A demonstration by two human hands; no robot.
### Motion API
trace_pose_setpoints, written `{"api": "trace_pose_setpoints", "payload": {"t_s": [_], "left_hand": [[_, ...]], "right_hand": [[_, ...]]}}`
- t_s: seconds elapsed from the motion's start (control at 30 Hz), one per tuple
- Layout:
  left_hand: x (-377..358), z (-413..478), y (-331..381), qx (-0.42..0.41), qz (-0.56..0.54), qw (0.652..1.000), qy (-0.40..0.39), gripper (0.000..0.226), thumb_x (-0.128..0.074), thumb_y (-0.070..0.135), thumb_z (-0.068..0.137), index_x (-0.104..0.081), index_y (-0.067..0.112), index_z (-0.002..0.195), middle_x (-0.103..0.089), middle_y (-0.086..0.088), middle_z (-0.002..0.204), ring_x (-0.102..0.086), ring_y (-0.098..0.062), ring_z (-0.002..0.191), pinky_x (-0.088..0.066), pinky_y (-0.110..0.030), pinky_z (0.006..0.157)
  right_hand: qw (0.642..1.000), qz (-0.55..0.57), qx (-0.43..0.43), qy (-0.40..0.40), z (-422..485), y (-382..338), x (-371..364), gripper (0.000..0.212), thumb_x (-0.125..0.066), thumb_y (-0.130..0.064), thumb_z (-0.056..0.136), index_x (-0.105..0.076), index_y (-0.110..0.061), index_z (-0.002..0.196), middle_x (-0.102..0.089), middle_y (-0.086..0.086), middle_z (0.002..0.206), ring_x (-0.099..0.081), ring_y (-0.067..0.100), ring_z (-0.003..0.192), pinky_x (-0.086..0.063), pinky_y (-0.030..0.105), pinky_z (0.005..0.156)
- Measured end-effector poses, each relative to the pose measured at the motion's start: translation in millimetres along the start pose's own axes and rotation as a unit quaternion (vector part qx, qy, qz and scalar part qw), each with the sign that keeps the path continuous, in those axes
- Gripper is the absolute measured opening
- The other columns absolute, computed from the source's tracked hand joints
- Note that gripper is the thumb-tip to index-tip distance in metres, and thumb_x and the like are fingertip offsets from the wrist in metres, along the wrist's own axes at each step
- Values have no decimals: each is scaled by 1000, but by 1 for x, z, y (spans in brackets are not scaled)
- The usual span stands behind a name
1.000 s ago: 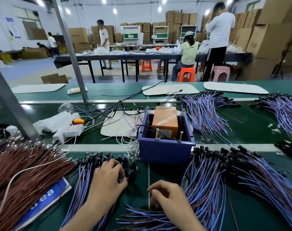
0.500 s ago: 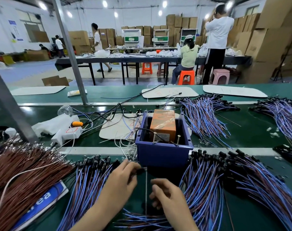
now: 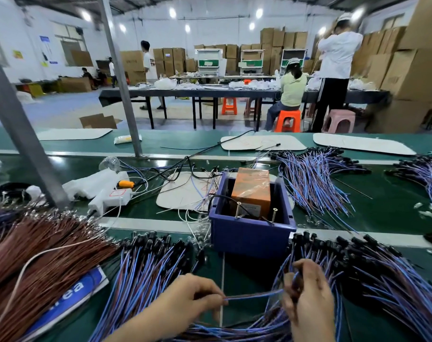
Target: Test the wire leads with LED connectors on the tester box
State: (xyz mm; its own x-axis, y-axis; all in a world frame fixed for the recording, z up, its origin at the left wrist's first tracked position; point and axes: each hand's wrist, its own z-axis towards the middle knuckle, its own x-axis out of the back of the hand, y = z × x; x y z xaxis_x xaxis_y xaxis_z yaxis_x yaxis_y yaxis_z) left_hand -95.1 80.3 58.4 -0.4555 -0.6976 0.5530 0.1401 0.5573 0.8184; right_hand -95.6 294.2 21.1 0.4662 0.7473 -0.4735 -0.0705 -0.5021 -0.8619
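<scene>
**One lead drawn taut, in front of the tester**

Obs.: the left hand (image 3: 190, 301) pinches one end of a single blue wire lead (image 3: 254, 295) between thumb and fingertip. The right hand (image 3: 308, 294) has its fingers curled round the other end. The lead spans the gap between them, near the bench's front edge and short of the tester box (image 3: 249, 236). Which end carries the LED connector cannot be told; the right hand hides its end.

Tester box: blue bin with an orange unit (image 3: 253, 191) inside and two upright contact posts (image 3: 238, 210) at its near wall.

Handling (judgement): the lead is very light, thin and limp, and will sag or tangle with the heap of leads (image 3: 372, 272) beside it. Best held close to each end, so the tips can be steered onto the posts. The connector likely tolerates a firm pinch, but bare tips bend easily.
</scene>
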Motion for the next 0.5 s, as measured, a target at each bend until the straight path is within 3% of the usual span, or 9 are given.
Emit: {"api": "trace_pose_setpoints", "payload": {"t_s": [0.13, 0.27, 0.33, 0.4, 0.47, 0.5], "left_hand": [[25, -13, -4, 36, 9, 999, -20, 13, -61, 21, 92, -71, 22, 84, -69, 8, 67, -45, 0, 50, -35, -14, 52], [46, -23, -2, 53, 40, 998, 1, 15, -63, 23, 91, -73, 21, 80, -71, 3, 70, -52, -11, 58, -41, -26, 60], [55, -28, -1, 51, 60, 997, 7, 14, -64, 22, 91, -74, 18, 81, -72, 2, 71, -55, -4, 59, -42, -22, 61], [61, -31, 0, 49, 61, 997, 18, 14, -64, 20, 91, -73, 17, 81, -72, 2, 70, -55, 2, 56, -39, -13, 58], [62, -29, 4, 43, 56, 997, 37, 14, -63, 17, 91, -72, 17, 80, -72, 3, 67, -55, 3, 55, -38, -9, 56], [60, -26, 6, 37, 66, 996, 48, 14, -63, 17, 91, -71, 18, 79, -72, 5, 66, -53, 2, 53, -37, -10, 55]], "right_hand": [[976, -153, 145, 58, 3, -6, 8, 23, -45, -40, 96, -68, -37, 91, -41, -5, 44, -29, 5, 34, -28, 14, 33], [914, -299, 245, 120, 3, -13, 17, 33, -41, -58, 89, -56, -59, 118, -33, 0, 48, -29, 7, 34, -25, 14, 35], [884, -361, 259, 144, 5, -16, 21, 44, -39, -58, 88, -45, -55, 131, -43, 3, 54, -41, 12, 42, -38, 18, 44], [849, -424, 278, 148, 6, -19, 21, 48, -40, -51, 89, -37, -48, 137, -51, 5, 69, -49, 22, 58, -50, 33, 60], [829, -462, 291, 121, 6, -19, 19, 55, -51, -35, 93, -27, -43, 142, -51, 7, 86, -47, 18, 63, -51, 41, 70], [827, -474, 285, 98, 6, -18, 19, 65, -56, -27, 93, -19, -42, 145, -52, 10, 102, -47, 14, 63, -50, 37, 69]]}}
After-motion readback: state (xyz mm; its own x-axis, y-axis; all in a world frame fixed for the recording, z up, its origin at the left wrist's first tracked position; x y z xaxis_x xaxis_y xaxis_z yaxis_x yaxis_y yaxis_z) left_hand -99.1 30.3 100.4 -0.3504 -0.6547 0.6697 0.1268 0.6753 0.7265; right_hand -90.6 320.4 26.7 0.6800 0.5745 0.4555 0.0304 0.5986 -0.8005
